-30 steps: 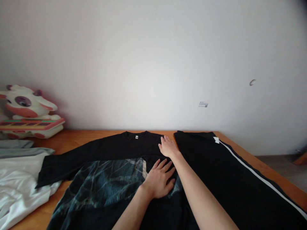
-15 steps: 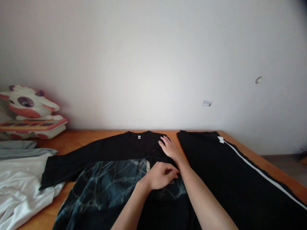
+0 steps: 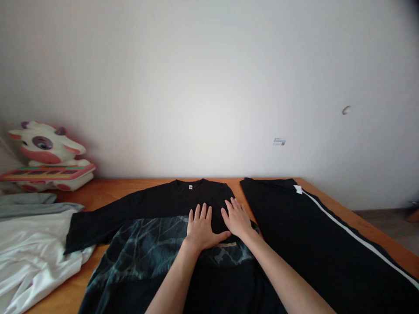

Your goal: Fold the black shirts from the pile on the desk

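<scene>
A black T-shirt [image 3: 157,200] with a dark blue-green patterned band [image 3: 147,248] lies spread out, its neckline and small white label toward the wall. My left hand [image 3: 201,229] rests flat on the shirt's middle, fingers spread. Beside it, my right hand [image 3: 238,220] is also flat and open, pressing on the chest near the right edge. One sleeve [image 3: 94,226] stretches out to the left; on the right side no sleeve sticks out. A short tan strip [image 3: 226,245] shows on the band just below my hands.
Black trousers [image 3: 304,253] with a white side stripe lie at the right of the wooden table [image 3: 113,185]. White cloth [image 3: 32,244] and grey cloth [image 3: 26,204] lie at the left, before a cow-shaped toy keyboard [image 3: 49,170]. A white wall [image 3: 209,87] stands behind.
My left hand has gone from curled to flat and moved slightly toward the wall. My right hand has come a little nearer to me. The tan strip has shifted from upright to nearly level.
</scene>
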A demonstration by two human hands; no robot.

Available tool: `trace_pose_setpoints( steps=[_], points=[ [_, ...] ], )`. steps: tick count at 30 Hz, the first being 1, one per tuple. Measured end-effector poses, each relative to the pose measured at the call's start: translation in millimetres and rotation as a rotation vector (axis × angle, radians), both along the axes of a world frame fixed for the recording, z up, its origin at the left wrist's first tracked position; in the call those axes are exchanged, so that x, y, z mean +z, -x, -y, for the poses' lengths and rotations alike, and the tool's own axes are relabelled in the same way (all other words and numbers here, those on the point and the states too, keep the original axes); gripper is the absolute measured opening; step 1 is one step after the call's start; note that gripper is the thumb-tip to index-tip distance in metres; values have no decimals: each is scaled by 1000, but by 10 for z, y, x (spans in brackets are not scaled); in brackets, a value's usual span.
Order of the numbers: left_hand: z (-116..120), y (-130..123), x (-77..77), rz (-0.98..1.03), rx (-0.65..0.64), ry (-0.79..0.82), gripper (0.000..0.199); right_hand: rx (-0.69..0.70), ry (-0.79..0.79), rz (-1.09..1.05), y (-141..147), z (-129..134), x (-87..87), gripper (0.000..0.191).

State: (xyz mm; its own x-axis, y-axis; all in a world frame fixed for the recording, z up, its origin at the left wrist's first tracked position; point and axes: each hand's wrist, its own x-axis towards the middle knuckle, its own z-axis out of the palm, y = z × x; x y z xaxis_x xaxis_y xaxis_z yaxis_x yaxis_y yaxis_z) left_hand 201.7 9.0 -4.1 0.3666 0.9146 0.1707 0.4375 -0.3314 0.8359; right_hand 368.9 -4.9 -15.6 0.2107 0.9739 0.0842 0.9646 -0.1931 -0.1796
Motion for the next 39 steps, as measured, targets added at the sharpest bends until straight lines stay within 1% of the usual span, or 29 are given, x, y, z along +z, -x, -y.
trace_pose_setpoints(
  steps=[3, 6, 9, 11, 13, 14, 16, 18, 20, 21, 23, 26, 27, 29, 32, 35, 37, 39],
  points=[
    [-26, 52, 62, -77, 60, 20, 117, 52, 58, -11, -69, 232, 7, 66],
    [-20, 73, 102, -147, 80, 40, 130, 74, 98, -18, -101, 310, 108, 70],
    [1, 73, 117, -203, 57, 52, 135, 74, 150, -3, -82, 167, 288, 70],
    [9, 70, 108, -203, 48, 44, 138, 87, 153, 6, -54, -19, 396, 68],
    [8, 68, 83, -195, 54, 35, 139, 105, 137, 7, -20, -227, 447, 66],
    [6, 67, 68, -197, 58, 30, 140, 105, 131, 7, 0, -325, 444, 67],
    [2, 63, 44, -208, 65, 21, 142, 70, 127, -1, 42, -494, 381, 68],
    [6, 59, 41, -240, 69, 17, 145, 3, 133, -24, 79, -611, 269, 69],
    [18, 53, 70, -304, 70, 26, 149, -57, 135, -54, 100, -678, 153, 70],
    [28, 50, 98, -359, 62, 34, 150, -77, 130, -67, 101, -694, 105, 70],
    [51, 42, 173, -534, 26, 52, 153, -96, 113, -85, 88, -701, 45, 72],
    [91, 26, 294, -849, -42, 64, 155, -94, 84, -97, 74, -674, 33, 72],
    [104, 19, 327, -920, -57, 62, 154, -99, 75, -99, 86, -660, 40, 70],
    [125, 12, 370, -983, -70, 63, 153, -120, 58, -106, 147, -627, 53, 66],
    [113, 41, 381, -970, -79, 75, 152, -126, 46, -128, 306, -551, 51, 64],
    [21, 137, 340, -854, -90, 67, 147, -66, 34, -142, 436, -423, 37, 65],
    [-68, 203, 291, -691, -74, 81, 131, -22, 27, -141, 451, -318, 39, 64],
    [-144, 226, 224, -483, 4, 96, 103, 30, 24, -133, 407, -214, 53, 62]
  ],
)
